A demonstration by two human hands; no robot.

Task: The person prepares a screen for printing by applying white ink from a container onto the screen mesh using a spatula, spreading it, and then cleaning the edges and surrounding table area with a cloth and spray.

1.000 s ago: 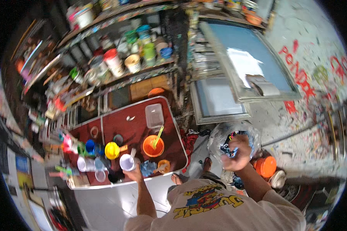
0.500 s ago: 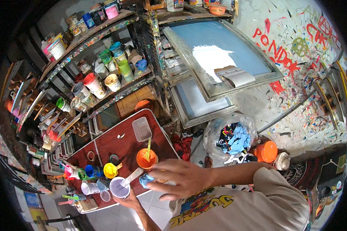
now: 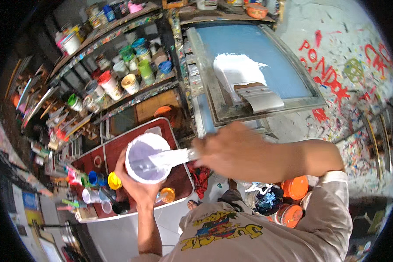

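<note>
My left hand (image 3: 133, 181) grips a white cup (image 3: 142, 146) of pale lavender, thick-looking stuff, held up over the red table (image 3: 87, 161). My right hand (image 3: 222, 150), blurred, is closed on the handle of a white spatula (image 3: 168, 158), whose blade reaches into the cup. Behind the hands, a framed blue screen (image 3: 284, 70) bears a white patch of paste (image 3: 231, 67) with a wide squeegee (image 3: 264, 98) lying at its lower edge. Small colored cups, one yellow (image 3: 114, 180), stand on the table left of my left hand; an orange cup (image 3: 166, 195) is right of it.
Shelves (image 3: 118, 102) crowded with paint tubs stand at the back left, squeegees leaning at the far left. A paint-spattered wall (image 3: 336, 56) is on the right. Orange buckets (image 3: 294, 187) and a dark container of cloths (image 3: 268, 196) sit on the floor at lower right, beside red cloth (image 3: 201, 183).
My left hand has raised the cup up and right from among the table's cups. My right hand has moved over from the right and taken hold of the spatula in it.
</note>
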